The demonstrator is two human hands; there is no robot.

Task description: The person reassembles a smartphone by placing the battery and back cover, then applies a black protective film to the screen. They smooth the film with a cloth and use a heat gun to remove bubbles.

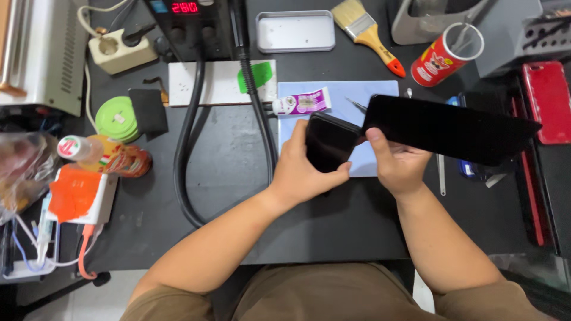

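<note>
1. Black desk top (238,178) fills the view, and the person's two bare arms reach onto it from the bottom edge.
2. The left hand (303,172) is curled around a small black phone (329,141), thumb along its lower edge, holding it tilted just above a pale blue mat (357,95).
3. The right hand (397,163) grips one end of a long flat black sheet (449,128), thumb on top. The sheet sticks out to the right and its near end touches the phone.
4. Left of the hands, a thick black hose (189,142) loops over the desk. Further left stand a squat orange bottle (122,160) and a round green roll (116,117).
5. On the far edge of the mat lies a small white and purple tube (302,102).
6. Further back sit a shallow metal tray (295,31), a paint brush (369,32) with a yellow handle and a red can (446,54).
7. At the far right lies a red phone (547,101).
</note>
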